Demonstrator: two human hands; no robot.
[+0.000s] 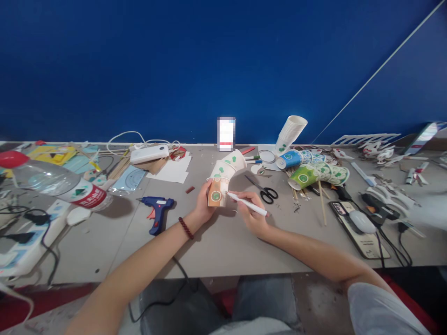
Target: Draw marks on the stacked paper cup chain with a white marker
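Observation:
My left hand (pixel 205 204) is closed around the lower part of a curved chain of joined paper cups (pixel 223 168). Its lowest cup is partly coloured orange around a round green mark; the upper cups are white with green prints. In my right hand (pixel 254 215) is a white marker (pixel 252 206), pinched between the fingers. The marker's tip is at the right side of the orange cup, on or very close to its white part. Right of my hands lie black-handled scissors (pixel 267 193) and two similar coloured cup chains, one blue (pixel 290 159) and one green (pixel 304 177).
A blue glue gun (pixel 158 209) lies left of my hands. Farther left are a plastic bottle (pixel 70 181) and a power strip (pixel 35 246) with cables. Stacked cups (pixel 292 132) lean near the blue wall. On the right, a mouse (pixel 362 221) rests on a phone case (pixel 359 237).

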